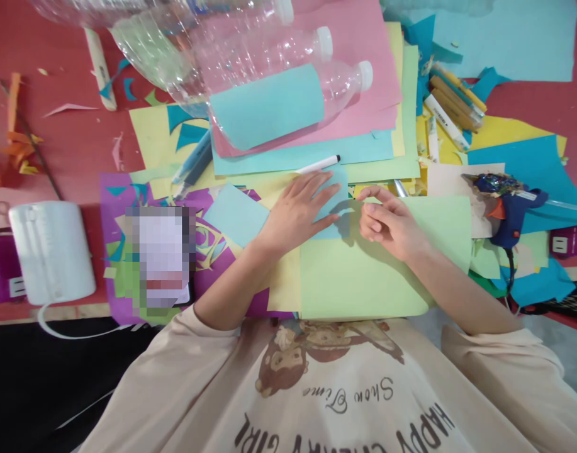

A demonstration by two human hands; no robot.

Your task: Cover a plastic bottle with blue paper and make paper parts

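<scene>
Centre of frame: I have the left hand [297, 204] palm down, fingers spread, resting over the blue square [328, 207]; likely there to keep it flat. No grip. Right hand [387, 220], just right of it, is half curled above the green sheet [364, 277]; I can't tell whether its fingers pinch anything. Marker [319, 165] lies just beyond the left fingertips, handy to reach. Upper centre, a bottle [340, 91] on its side lies over pink paper [373, 38], perhaps weighting it.
</scene>
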